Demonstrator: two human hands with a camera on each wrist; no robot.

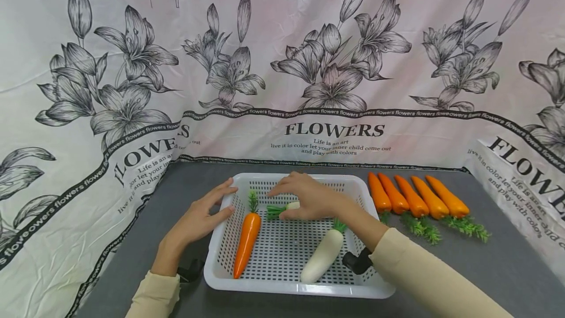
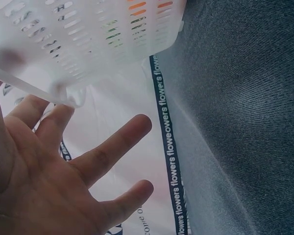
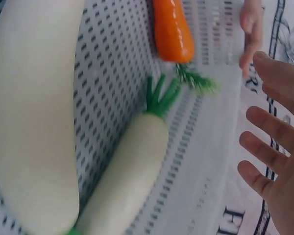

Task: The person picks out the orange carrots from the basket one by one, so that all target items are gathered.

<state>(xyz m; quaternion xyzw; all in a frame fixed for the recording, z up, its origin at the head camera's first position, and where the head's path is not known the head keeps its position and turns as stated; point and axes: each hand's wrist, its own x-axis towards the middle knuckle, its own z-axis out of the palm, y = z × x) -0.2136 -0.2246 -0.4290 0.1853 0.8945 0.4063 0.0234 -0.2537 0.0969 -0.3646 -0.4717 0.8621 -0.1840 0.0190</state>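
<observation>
A white perforated plastic basket (image 1: 300, 289) sits on the grey tabletop. At its left rim rests my left hand (image 1: 196, 222), some fingertips touching the rim and other fingers spread beyond it in the left wrist view. My right hand (image 1: 315, 198) is over the back of the basket, fingers loosely bent and holding nothing in the right wrist view. Below it lies a white radish (image 3: 132, 166) with green stems, partly hidden by the hand in the head view. Another white radish (image 1: 323, 256) lies at the front right of the basket, and an orange carrot (image 1: 248, 244) at the left.
Several orange carrots (image 1: 417, 202) with leafy tops lie in a row on the table (image 1: 468, 269), right of the basket. A flower-printed cloth (image 1: 247, 136) hangs behind and along the sides. Dark wrist mounts (image 1: 356, 262) sit at both wrists.
</observation>
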